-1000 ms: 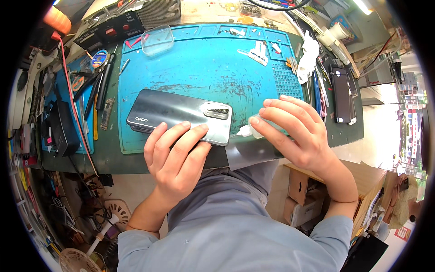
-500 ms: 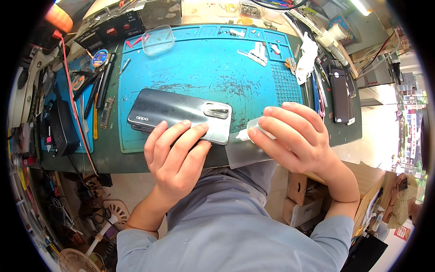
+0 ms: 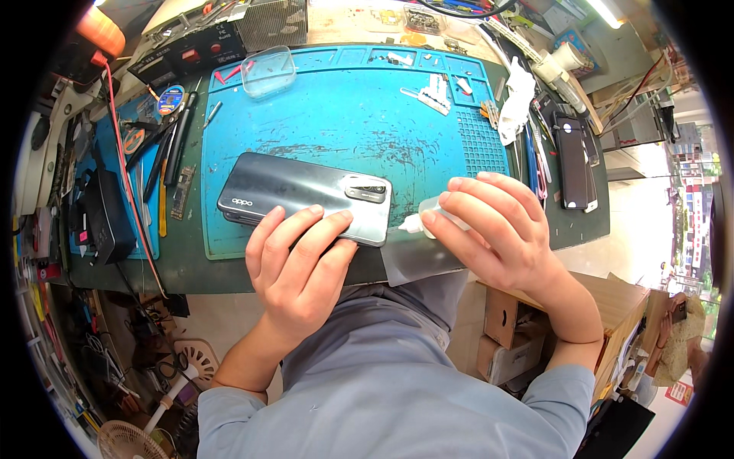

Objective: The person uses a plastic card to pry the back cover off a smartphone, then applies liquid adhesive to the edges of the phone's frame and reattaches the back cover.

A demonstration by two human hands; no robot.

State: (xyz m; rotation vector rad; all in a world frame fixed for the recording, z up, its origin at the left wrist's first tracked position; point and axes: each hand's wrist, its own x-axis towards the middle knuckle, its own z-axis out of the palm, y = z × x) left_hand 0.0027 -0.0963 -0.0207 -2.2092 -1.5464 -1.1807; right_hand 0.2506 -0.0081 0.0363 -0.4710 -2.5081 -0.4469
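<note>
A dark grey smartphone (image 3: 294, 187) lies back side up on the blue work mat, its camera block towards the right end. My left hand (image 3: 302, 275) is at its near long edge, fingertips resting on the back cover and the thumb hidden. At the phone's right, my right hand (image 3: 501, 233) grips a small translucent squeeze bottle (image 3: 430, 208). The bottle's white pointed nozzle is tilted towards the phone's right end, a short gap away from it. Beneath the nozzle, a translucent sheet (image 3: 417, 260) hangs over the table's front edge.
Along the blue mat's (image 3: 336, 107) far edge stand a clear plastic box (image 3: 267, 73) and small parts. Pens and tools (image 3: 160, 157) lie at the left beside a black box (image 3: 107, 214). Further right are a crumpled white tissue (image 3: 518, 99) and dark phones (image 3: 572, 161).
Hardly anything differs. The bottle and my right hand have shifted very slightly; my left hand keeps its place on the phone.
</note>
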